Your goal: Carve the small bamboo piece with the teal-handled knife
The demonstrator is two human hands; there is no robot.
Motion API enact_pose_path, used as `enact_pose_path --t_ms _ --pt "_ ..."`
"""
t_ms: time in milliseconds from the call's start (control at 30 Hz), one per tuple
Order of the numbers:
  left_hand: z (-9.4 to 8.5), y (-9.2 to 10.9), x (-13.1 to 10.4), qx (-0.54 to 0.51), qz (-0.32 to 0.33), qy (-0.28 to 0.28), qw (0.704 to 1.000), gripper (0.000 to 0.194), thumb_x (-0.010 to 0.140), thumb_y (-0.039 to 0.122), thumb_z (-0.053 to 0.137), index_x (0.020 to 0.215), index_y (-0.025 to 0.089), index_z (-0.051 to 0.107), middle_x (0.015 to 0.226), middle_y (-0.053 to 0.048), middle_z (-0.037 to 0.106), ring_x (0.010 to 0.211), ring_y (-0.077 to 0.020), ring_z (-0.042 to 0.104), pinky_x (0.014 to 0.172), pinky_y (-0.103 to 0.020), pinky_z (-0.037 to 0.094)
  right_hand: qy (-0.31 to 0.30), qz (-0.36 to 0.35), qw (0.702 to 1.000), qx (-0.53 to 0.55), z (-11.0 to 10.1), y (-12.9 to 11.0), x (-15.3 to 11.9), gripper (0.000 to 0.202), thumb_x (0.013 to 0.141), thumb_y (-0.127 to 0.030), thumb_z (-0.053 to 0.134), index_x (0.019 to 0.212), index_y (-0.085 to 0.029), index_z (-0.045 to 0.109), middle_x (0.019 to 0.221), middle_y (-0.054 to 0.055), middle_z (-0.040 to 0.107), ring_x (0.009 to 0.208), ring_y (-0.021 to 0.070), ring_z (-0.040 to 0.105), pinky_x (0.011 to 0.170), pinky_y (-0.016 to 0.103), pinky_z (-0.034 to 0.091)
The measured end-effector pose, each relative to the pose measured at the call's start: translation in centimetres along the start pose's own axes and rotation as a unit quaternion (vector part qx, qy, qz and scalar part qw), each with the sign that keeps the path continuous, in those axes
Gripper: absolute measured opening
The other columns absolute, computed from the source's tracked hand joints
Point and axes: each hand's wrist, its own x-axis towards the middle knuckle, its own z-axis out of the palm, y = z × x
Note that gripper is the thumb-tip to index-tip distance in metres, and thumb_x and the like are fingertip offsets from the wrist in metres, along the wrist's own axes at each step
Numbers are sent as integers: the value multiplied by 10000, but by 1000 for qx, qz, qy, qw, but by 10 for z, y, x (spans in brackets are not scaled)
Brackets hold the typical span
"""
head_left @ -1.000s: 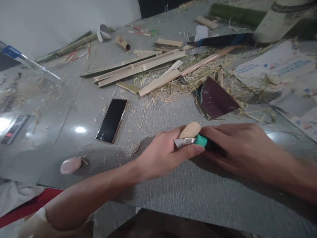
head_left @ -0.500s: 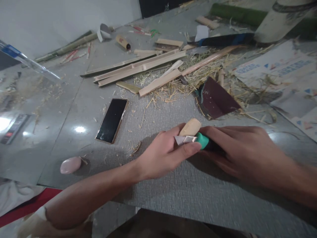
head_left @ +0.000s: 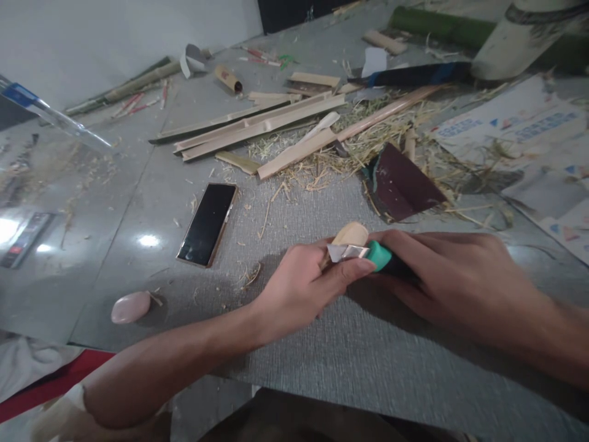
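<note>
My left hand [head_left: 297,282] is closed around a pale wooden piece with a rounded, spoon-like end [head_left: 352,232], which sticks up past the fingers. In my right hand [head_left: 460,276] is a craft knife [head_left: 378,256] with a green collar and a dark handle. Its short metal blade points left and lies across the near side of the wood. The left thumb presses against the knife near the collar. Both hands are close together above the grey textured mat [head_left: 294,362]. Most of the knife handle and the lower part of the wood are hidden by the fingers.
A phone [head_left: 208,224] and a pink stone-like object [head_left: 131,307] lie to the left. Beyond the hands are split bamboo strips [head_left: 267,126], heaped shavings [head_left: 317,166] and a curled maroon sheet [head_left: 407,184]. Printed paper [head_left: 515,129] lies at right.
The wooden piece has tilted slightly and shifted a little within the left hand. The knife has moved slightly up and right with my hands. Everything else on the surface is unchanged.
</note>
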Motion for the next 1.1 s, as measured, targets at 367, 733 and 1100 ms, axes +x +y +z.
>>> enact_pose_path --t_ms 367,733,1100 --pt "-5 5 0 56 17 -11 998 361 1078 470 714 855 253 531 649 71 428 570 -119 447 495 -234 433 -3 36 999 15 2 -7 -5 413 1262 -503 367 1066 -237 617 728 12 720 537 190 631 523 351 298" --pt "1 0 -2 -25 -5 -12 1000 519 1060 612 779 823 232 519 637 71 482 508 -84 423 466 -225 392 -11 8 1000 -19 0 -1 -3 356 1248 -425 411 1089 -226 660 766 8 746 569 188 659 542 348 344" --pt "5 1 -3 -50 -22 10 998 499 1030 592 819 842 236 524 637 84 460 499 -75 390 434 -214 373 2 17 1000 -12 -2 -3 3 430 1275 -480 369 1058 -225 638 708 0 717 534 186 653 530 341 329"
